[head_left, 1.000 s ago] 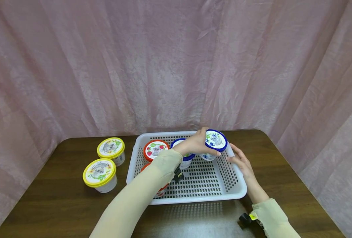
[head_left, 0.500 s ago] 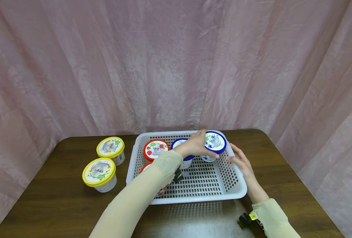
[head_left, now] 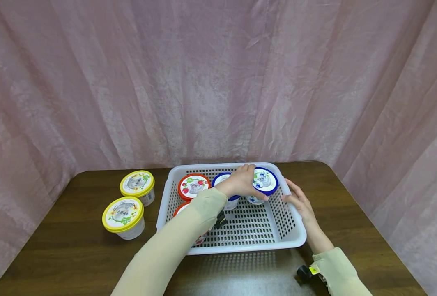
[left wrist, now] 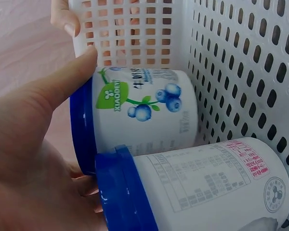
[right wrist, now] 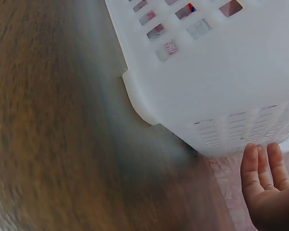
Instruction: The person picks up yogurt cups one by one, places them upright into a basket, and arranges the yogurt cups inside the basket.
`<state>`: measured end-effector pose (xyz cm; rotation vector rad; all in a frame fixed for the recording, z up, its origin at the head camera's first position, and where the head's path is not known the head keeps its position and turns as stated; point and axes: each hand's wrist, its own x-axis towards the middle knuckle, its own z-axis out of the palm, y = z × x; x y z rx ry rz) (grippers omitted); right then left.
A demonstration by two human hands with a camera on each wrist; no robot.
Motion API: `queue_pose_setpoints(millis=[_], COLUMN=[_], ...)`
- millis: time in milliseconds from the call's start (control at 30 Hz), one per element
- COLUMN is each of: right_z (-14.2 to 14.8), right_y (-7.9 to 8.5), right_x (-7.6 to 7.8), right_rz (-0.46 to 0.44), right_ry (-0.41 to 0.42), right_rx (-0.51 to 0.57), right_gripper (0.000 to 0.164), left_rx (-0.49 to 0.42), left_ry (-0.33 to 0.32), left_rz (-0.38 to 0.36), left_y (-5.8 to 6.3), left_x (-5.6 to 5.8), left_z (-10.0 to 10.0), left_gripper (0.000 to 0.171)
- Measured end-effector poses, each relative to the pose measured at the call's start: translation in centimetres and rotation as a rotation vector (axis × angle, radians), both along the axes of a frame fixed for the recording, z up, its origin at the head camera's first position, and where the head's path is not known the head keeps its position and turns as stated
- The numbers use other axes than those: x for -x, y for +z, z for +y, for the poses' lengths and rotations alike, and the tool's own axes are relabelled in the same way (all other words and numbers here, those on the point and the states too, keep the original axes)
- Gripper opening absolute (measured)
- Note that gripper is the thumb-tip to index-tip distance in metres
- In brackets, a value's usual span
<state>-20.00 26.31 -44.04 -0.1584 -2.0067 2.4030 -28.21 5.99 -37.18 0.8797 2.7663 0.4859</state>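
In the head view my left hand (head_left: 242, 181) grips a blue-lidded tub (head_left: 264, 181) by its lid, inside the back right corner of the white basket (head_left: 300, 234). The left wrist view shows this blueberry-printed tub (left wrist: 144, 108) beside a second blue-lidded tub (left wrist: 202, 183), with my thumb (left wrist: 72, 74) on the lid's edge. My right hand (head_left: 300, 204) rests at the basket's right side, thumb at the rim. Its straight fingers (right wrist: 250, 166) lie along the outside of the basket wall. Behind my left hand, the second tub (head_left: 232, 204) is partly hidden.
A red-lidded tub (head_left: 194, 187) stands at the basket's left back; another (head_left: 201, 238) is mostly behind my left sleeve. Two yellow-lidded tubs, the nearer tub (head_left: 123, 214) and the farther tub (head_left: 138, 183), stand left of the basket on the brown table (head_left: 63, 246). A pink curtain hangs behind.
My left hand has lowered the blue-lidded tub into the basket and shifted it slightly left, towards the second blue-lidded tub. My right hand and the basket have stayed in place.
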Motion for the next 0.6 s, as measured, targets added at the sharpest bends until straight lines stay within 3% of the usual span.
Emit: queue_pose_setpoints(millis=[167,600], right_z=[-0.06,0.02], right_y=[-0.05,-0.12], right_x=[0.02,0.09], right_rz=[0.002,0.031], right_ry=[-0.003,0.000], right_rx=[0.018,0.031], right_gripper=[0.064,0.062], left_rx=[0.035,0.078], left_ry=[-0.038,-0.057], left_rz=[0.010,-0.008], left_y=[-0.33,0.01], left_x=[0.18,0.10], left_z=[-0.14,-0.34], left_gripper=[0.116,0.115])
